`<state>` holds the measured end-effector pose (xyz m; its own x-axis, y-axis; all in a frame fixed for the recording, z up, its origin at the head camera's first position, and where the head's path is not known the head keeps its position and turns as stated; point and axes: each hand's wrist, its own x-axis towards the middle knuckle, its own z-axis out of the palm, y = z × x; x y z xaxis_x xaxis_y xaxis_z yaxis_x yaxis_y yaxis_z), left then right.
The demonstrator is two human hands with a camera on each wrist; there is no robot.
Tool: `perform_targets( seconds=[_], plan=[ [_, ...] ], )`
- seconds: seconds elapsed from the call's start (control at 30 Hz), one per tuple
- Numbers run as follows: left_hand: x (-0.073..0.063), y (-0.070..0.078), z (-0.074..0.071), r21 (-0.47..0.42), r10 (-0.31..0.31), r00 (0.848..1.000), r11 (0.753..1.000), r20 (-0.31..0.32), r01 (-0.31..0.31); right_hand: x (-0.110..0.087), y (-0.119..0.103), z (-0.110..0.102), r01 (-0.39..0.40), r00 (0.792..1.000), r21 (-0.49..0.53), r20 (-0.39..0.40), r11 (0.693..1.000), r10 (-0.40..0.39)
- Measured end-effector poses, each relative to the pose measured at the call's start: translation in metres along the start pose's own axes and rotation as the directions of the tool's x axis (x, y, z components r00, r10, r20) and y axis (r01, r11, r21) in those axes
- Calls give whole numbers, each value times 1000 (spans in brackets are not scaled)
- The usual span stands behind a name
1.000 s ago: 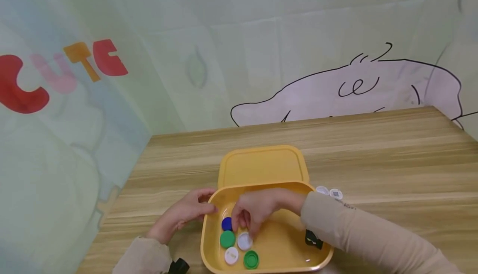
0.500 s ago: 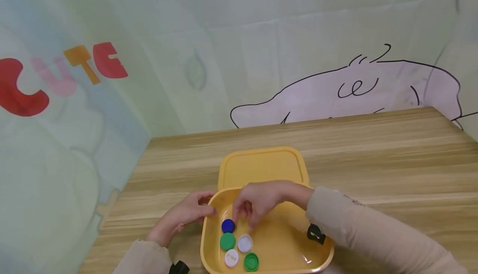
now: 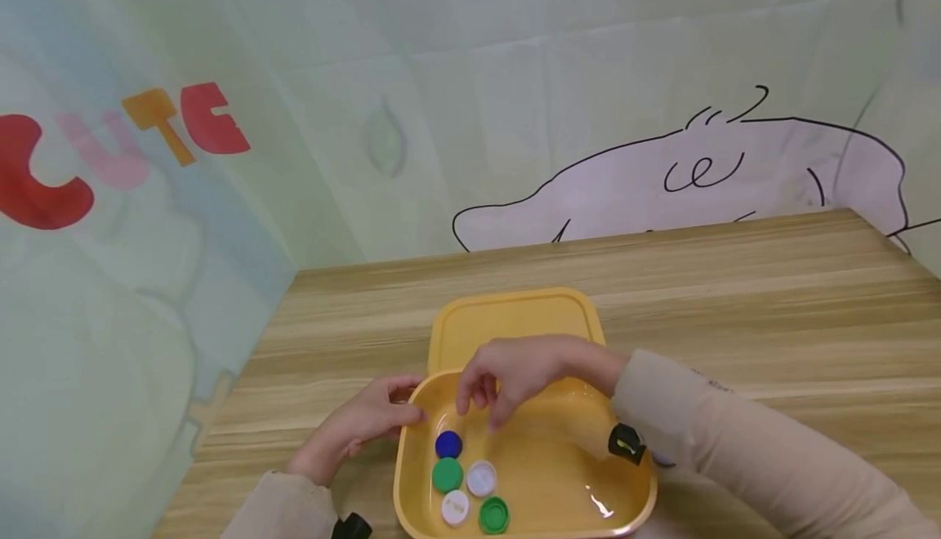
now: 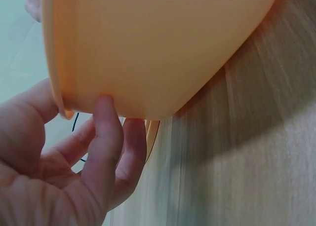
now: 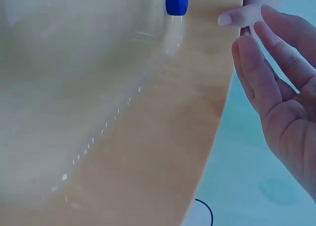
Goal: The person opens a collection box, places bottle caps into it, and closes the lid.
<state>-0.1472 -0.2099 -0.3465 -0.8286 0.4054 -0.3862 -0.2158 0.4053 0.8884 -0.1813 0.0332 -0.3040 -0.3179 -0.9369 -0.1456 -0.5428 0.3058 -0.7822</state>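
A yellow plastic box (image 3: 559, 457) stands near the front of the table. Its left rim is pinched by my left hand (image 3: 367, 415), thumb at the rim and fingers against the outer wall (image 4: 143, 43). Inside, toward the left, lie several bottle caps: a blue cap (image 3: 448, 444), a green cap (image 3: 447, 474), a white cap (image 3: 481, 478), a white cap with markings (image 3: 455, 507) and an upturned green cap (image 3: 494, 514). Over the far part of the box hovers my right hand (image 3: 515, 371), fingers loosely bent and nothing between them, above the blue cap (image 5: 177, 1).
Behind the box lies a flat yellow lid (image 3: 522, 318), partly covered by the right hand. The wooden table (image 3: 772, 310) reaches back to a printed cloth backdrop (image 3: 470, 114). A black wrist camera (image 3: 627, 443) on the right sleeve overlaps the box's right wall.
My right hand has let go of the white cap and risen up and back from the caps. The caps lie where they were, and the left hand stays at the rim.
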Motion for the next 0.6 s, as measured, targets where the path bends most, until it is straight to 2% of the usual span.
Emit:
perform_targets(
  seconds=[0.6],
  plan=[
    [0, 0, -2, 10, -12, 1000, 1000, -1, 12, -35, 3, -24, -49, 995, -10, -84, 999, 48]
  ],
)
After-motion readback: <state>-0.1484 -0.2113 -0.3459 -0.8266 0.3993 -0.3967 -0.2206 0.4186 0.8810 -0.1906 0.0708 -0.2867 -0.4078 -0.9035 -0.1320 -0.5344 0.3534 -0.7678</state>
